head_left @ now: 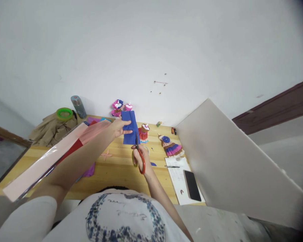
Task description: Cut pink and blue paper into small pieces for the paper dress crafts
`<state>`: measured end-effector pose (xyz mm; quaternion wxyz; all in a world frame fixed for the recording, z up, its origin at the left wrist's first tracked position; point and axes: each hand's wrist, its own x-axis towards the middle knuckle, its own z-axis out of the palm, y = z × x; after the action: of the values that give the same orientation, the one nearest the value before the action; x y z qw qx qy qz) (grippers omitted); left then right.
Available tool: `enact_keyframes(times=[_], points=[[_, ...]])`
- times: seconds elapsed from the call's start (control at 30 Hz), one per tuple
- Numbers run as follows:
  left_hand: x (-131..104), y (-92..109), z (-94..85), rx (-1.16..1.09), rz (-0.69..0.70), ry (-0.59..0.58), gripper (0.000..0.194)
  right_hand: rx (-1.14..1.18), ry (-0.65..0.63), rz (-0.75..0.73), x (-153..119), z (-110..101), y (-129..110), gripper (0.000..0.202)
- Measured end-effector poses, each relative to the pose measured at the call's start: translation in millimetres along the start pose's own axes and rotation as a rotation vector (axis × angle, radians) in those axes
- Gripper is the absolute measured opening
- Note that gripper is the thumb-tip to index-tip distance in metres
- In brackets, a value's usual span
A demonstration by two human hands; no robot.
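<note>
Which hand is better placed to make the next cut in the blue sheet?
Right, I'd judge: the right hand holds the scissors, their blades at the lower right of the blue sheet. The left hand is busy holding that sheet.

You are looking down at a table [123,173] made of smooth, pale wood. Above the table, your blue paper [134,125] is looking matt, and your scissors [142,164] are showing smooth, plastic-looking handles. On the table's left, a pink sheet [40,166] is shining like plastic. At the table's back left, a flask [78,107] is gleaming like metal, and brown cloth [53,129] is looking dull and wrinkly.
</note>
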<state>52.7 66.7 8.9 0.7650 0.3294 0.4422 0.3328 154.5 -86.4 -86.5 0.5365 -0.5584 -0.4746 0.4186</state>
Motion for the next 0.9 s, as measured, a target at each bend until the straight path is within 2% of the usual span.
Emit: enact_keyframes(times=[0.47,0.7,0.9], points=[[-5,2,1.3,0.088,0.033,-0.020,0.019,0.078,-0.041,0.011,1,-3,1,0.045],[-6,0,0.9,0.104,0.031,-0.011,0.019,-0.035,-0.015,-0.016,3,-3,-9,0.046],[-7,-3,3.1,0.113,0.036,0.008,0.014,-0.117,0.053,-0.006,8,0,-2,0.047]])
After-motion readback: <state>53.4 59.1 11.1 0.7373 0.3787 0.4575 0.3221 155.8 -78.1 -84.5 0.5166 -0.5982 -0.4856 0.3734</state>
